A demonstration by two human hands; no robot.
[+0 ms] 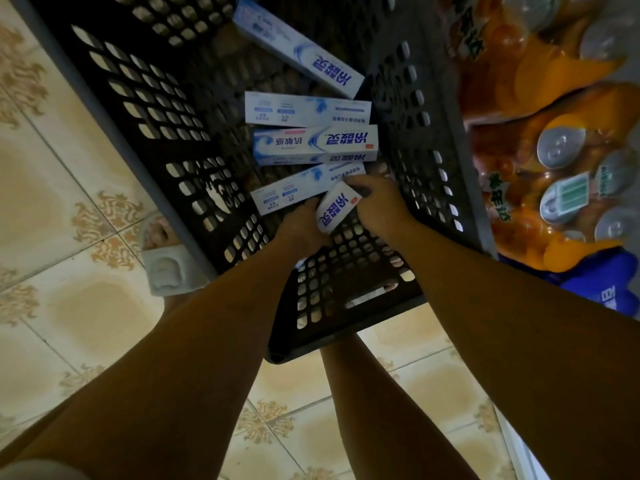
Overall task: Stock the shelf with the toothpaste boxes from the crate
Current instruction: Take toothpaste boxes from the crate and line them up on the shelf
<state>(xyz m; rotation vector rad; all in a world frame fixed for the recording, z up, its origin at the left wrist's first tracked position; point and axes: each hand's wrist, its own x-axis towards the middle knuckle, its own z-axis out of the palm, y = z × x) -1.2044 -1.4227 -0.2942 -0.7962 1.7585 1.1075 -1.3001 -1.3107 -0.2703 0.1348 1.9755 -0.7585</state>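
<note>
Both hands are down inside the crate right now; the left hand and the right hand are both curled around the same toothpaste box, which sits tilted up near the crate's closest wall — fingers wrapped on either side of it, not spread flat. Biggest risk from here, I'd say, is the grip; the box looks slick and light, and it's held at an angle by its edges, so a squeeze too hard could dent the cardboard, and too loose and it slides back into the crate. Lifting could also drag the neighbouring box along, since that one lies touching the held one and partly under the hands. Look-wise they're long slim white cartons with blue swirls and bold blue characters; 4 more lie loose on the crate floor — 1 beside the hands, 2 stacked side by side toward the crate's middle, and 1 more angled further toward the far wall. Outside the crate's right wall there are shrink-wrapped orange drink packs. No shelf in view, so can't tell where it is.
</note>
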